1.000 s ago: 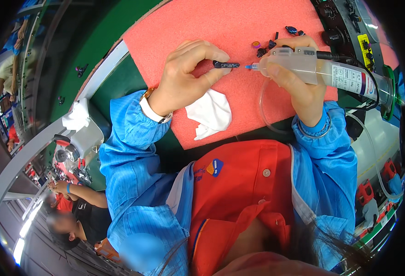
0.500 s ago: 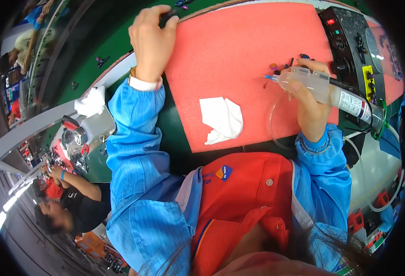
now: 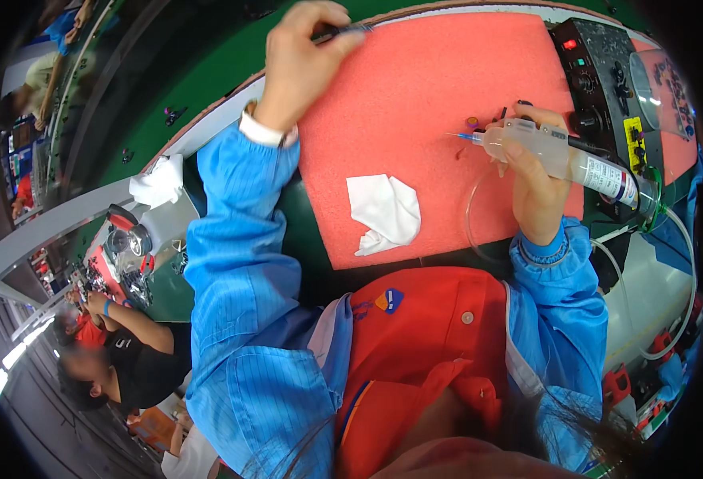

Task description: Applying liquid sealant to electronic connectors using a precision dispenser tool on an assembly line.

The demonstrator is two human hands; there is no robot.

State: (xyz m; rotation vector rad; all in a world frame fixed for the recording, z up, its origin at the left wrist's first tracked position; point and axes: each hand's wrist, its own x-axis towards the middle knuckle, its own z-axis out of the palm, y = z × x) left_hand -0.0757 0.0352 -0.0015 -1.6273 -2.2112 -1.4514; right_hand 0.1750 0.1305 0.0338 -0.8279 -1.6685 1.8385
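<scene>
So the left hand (image 3: 304, 68) has its grip nearly closed, thumb and fingers pinching a small dark part (image 3: 355, 29), kinda blurry, up by the far left corner of the pink foam mat (image 3: 415, 88). Right hand (image 3: 538, 180) is wrapped around a dispensing syringe (image 3: 537, 144) over the mat's right side, blue nozzle (image 3: 469, 136) poking out of that grip toward the mat's middle. White cloth (image 3: 385, 211) lies on the mat's near left area, black control box (image 3: 587, 80) just off its right edge.
</scene>
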